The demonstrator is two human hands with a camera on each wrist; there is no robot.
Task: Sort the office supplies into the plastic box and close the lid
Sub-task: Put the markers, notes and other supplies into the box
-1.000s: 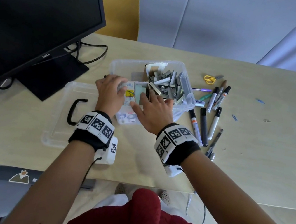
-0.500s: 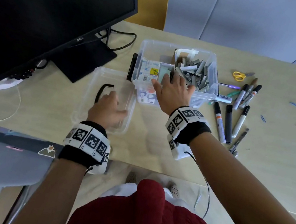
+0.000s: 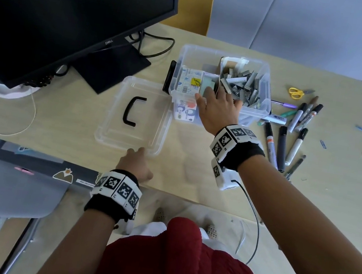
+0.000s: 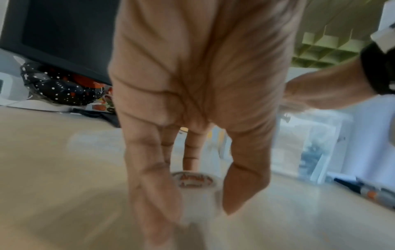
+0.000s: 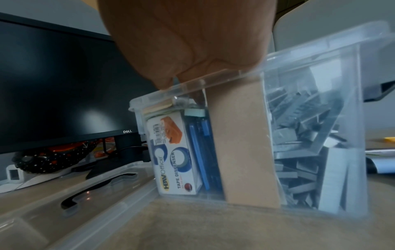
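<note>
Right hand [image 3: 218, 109] laid over the plastic box [image 3: 254, 109] rim, grip unclear, left hand [image 3: 136, 165] held loose beside the lid [image 3: 115, 126], nothing seemingly grasped.

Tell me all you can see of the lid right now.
The lid is clear, rectangular plastic with a raised rim and a black curved handle at its middle. It lies flat on the desk, off the box and beside it on the monitor side. The left hand reaches its near edge; actual contact is unclear. Nothing lies on it.

Pale wooden desk [image 3: 215, 185], grey wall [image 3: 311, 27]
</note>
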